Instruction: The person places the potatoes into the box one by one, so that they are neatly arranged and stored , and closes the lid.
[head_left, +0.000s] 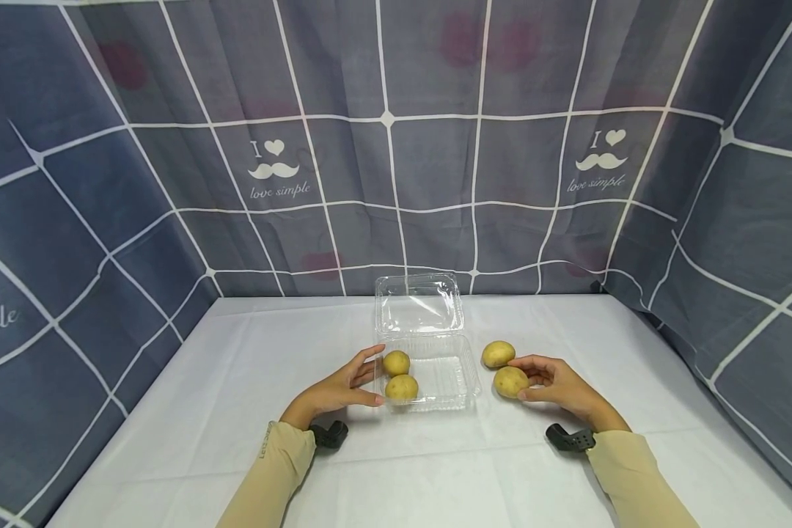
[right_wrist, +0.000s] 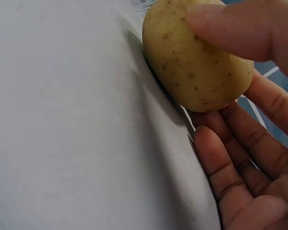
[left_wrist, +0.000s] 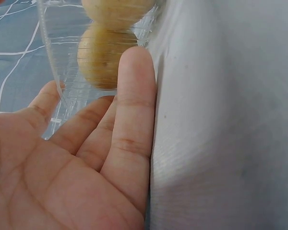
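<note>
A clear plastic clamshell box (head_left: pixel 444 370) stands with its lid (head_left: pixel 419 306) raised at the back. Two potatoes lie along the left side inside it, a rear potato (head_left: pixel 396 362) and a front potato (head_left: pixel 402 387). My left hand (head_left: pixel 339 387) rests against the box's left wall, fingers relaxed and extended; the left wrist view shows the fingertips at the ribbed plastic. To the right of the box, my right hand (head_left: pixel 559 383) holds a potato (right_wrist: pixel 194 57) between thumb and fingers, low over the cloth. Just behind it lies another potato (head_left: pixel 498 353).
A white cloth (head_left: pixel 429 469) covers the table. Dark checked curtains (head_left: pixel 435 161) hang behind and at both sides. Each wrist wears a black band, the left band (head_left: pixel 330 434) and the right band (head_left: pixel 570 438).
</note>
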`<state>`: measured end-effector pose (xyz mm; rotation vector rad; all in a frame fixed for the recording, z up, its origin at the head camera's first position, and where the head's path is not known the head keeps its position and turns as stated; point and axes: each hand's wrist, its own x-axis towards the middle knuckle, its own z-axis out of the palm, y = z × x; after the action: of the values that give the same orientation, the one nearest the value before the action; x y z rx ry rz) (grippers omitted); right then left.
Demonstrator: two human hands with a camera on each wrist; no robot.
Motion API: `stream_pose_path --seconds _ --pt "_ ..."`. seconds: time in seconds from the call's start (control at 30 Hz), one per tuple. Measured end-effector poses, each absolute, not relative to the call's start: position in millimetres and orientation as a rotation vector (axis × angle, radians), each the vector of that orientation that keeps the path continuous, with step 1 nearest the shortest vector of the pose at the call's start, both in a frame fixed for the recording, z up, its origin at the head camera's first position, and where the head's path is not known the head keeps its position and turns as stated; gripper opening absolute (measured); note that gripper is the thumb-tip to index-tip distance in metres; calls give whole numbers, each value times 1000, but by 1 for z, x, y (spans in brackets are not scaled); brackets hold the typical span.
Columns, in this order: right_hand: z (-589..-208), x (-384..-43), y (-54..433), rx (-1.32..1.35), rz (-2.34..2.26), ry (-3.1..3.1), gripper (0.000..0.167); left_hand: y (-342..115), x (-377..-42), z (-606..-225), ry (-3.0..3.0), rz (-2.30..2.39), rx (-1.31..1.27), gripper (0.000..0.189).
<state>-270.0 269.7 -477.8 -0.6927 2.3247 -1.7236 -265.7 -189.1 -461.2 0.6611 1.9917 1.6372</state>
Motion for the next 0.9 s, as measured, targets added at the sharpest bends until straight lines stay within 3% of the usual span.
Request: stream_pose_path --seconds 0.9 --pt "-471 -269 265 -677 -1807 2330 56 -189 -267 -463 2015 1620 639 106"
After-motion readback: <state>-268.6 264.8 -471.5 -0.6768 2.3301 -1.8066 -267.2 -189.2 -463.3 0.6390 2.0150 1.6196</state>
